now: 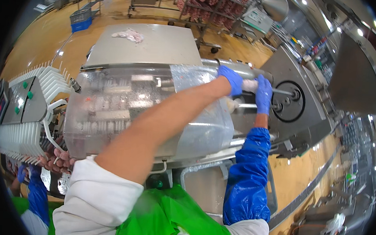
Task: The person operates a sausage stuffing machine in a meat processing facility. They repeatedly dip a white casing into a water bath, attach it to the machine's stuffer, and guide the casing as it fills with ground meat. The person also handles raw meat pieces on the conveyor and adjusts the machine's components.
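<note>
My left hand [231, 80], in a blue glove, closes around one end of a whitish, bunched sausage casing [249, 85]. Just right of it, my gloved right hand [263, 95] has its fingers wrapped round the other end. The casing sits in line with a thin metal stuffing tube [283, 92], which runs right to a round turret plate with a black ring [304, 103]. Below my hands, a second metal tube [245, 106] lies parallel, a pale bit of casing at its left end. My palms hide part of the casing.
A clear machine cover [110, 113] spans the middle under my left arm. Pale, wet casings [130, 35] lie on the steel top [157, 49] behind. White hanger arms [31, 138] and linked sausages [59, 160] are at left, beside a co-worker's blue sleeve [39, 199].
</note>
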A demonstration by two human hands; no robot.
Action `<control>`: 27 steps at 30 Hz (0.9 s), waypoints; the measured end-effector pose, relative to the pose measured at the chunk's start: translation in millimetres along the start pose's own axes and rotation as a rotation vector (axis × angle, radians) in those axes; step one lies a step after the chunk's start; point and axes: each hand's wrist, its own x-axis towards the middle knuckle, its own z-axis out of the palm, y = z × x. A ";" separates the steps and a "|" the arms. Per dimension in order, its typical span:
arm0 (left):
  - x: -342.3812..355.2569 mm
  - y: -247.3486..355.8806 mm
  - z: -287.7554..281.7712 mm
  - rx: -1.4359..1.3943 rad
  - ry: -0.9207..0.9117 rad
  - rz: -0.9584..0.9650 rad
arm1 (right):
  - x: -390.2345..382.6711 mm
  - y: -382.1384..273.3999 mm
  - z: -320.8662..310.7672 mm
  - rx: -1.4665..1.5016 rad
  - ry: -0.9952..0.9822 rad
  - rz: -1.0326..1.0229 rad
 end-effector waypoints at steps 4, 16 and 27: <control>-42.7 -20.6 -41.7 0.094 -0.225 0.015 | -13.5 -29.7 -7.3 0.025 -0.096 0.108; -152.7 -122.9 -82.4 -0.044 -0.191 -0.064 | -8.4 -6.6 -18.8 -0.359 -0.253 -0.127; -97.0 -25.5 -43.0 -0.285 0.134 -0.175 | -7.6 -6.1 -45.4 -0.712 -0.317 -0.381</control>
